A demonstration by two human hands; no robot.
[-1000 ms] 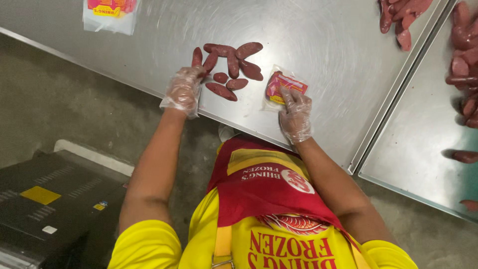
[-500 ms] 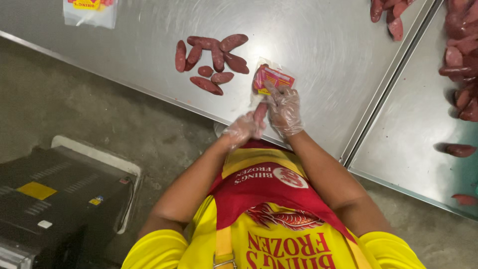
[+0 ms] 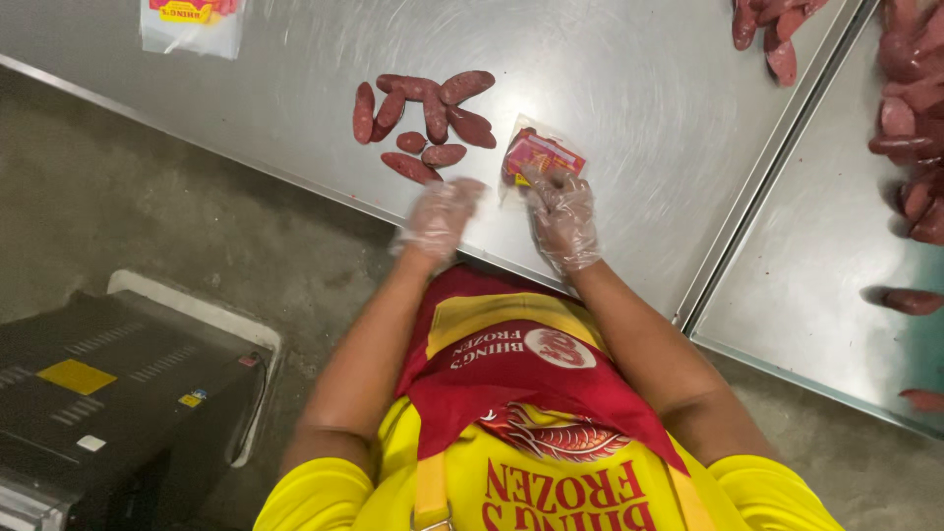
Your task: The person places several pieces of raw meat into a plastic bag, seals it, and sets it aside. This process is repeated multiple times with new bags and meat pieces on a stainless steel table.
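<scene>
From my remote seat, the steel desk (image 3: pixel 639 88) fills the far half of the view, its seam running diagonally on the right, where a second steel panel (image 3: pixel 816 285) carries more dark red sausages (image 3: pixel 910 118) along the right edge. Near left, on the concrete floor (image 3: pixel 147 197), stands a black machine (image 3: pixel 108 403) with a yellow label. I see the yellow shirt (image 3: pixel 551 492) and red apron (image 3: pixel 521 364) at the near edge. Far left on the desk lies a clear plastic bag (image 3: pixel 192 25) with a red and yellow label. Another heap of sausages (image 3: pixel 772 29) sits at the far edge, right of centre. A loose cluster of sausages (image 3: pixel 423 118) lies on the desk, just left of the hands. Both hands wear clear plastic gloves. My right hand (image 3: pixel 562 214) rests its fingertips on a small clear packet (image 3: pixel 539 155) with a red label, pinning it flat to the desk at its near edge; the fingers are narrow, pressed together. My left hand (image 3: pixel 438 216) is blurred, near the desk's edge just left of the packet and apart from it, and I cannot tell how its fingers stand
</scene>
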